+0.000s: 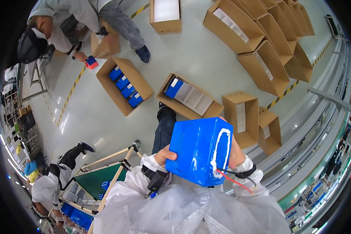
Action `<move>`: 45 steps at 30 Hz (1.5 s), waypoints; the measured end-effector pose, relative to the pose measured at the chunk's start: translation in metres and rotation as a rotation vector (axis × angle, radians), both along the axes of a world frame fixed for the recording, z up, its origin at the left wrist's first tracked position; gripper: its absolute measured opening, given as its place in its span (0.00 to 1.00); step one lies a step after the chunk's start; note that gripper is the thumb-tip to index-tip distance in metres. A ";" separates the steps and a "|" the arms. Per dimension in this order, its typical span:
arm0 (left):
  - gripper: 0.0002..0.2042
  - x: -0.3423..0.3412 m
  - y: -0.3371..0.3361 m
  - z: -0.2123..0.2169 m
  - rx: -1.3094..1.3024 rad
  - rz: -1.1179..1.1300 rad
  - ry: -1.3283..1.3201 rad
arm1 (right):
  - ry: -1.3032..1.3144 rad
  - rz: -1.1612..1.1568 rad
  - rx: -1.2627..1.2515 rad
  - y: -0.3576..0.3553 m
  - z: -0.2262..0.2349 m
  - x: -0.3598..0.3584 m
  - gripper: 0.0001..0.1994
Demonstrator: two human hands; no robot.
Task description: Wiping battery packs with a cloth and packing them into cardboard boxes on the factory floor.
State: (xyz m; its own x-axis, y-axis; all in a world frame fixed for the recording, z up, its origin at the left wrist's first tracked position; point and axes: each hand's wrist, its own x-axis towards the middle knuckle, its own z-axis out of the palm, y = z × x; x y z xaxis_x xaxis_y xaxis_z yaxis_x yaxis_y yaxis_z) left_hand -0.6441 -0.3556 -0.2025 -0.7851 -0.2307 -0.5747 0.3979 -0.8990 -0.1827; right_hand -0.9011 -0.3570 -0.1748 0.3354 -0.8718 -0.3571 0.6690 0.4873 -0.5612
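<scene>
A large blue wrapped battery pack [195, 150] is held up before my chest between both hands. My left hand [165, 155] grips its left side, thumb lying on the blue wrap. On the far right side, my right hand [236, 154] is closed against the pack, its fingers partly hidden behind it. A loop of white sealant [227, 136] runs over the pack's right end. From that end hang a red wire [236, 181] and a black one. Just beyond the pack, an open carton [178, 106] on the floor holds a blue pack [174, 88] and a white divided insert [193, 99].
Left of it stands another open carton [141, 81] with several blue packs. Open cartons [261, 64] crowd the right, near a metal rail [331, 100]. A co-worker at far left holds a red-and-blue tape dispenser [91, 62] by a carton. A framed cart [101, 177] is at lower left.
</scene>
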 end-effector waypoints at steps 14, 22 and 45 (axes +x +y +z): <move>0.40 -0.014 -0.019 0.000 -0.040 0.040 -0.179 | 0.382 -0.247 0.302 0.057 0.018 0.037 0.52; 0.39 -0.014 -0.016 -0.019 -0.071 0.065 -0.332 | 0.511 -0.192 0.406 0.020 0.006 0.037 0.50; 0.44 -0.055 -0.049 -0.406 0.189 -0.129 -0.776 | 0.255 -0.319 1.068 -0.037 -0.366 0.046 0.27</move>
State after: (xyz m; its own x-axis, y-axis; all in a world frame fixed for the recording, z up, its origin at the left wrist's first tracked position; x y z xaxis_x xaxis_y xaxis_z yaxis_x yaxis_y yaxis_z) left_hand -0.6989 -0.4050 -0.6089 -0.1601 -0.0098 -0.9871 0.3692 -0.9280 -0.0507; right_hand -0.8551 -0.3942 -0.5411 -0.0354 -0.1143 -0.9928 0.7740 0.6253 -0.0996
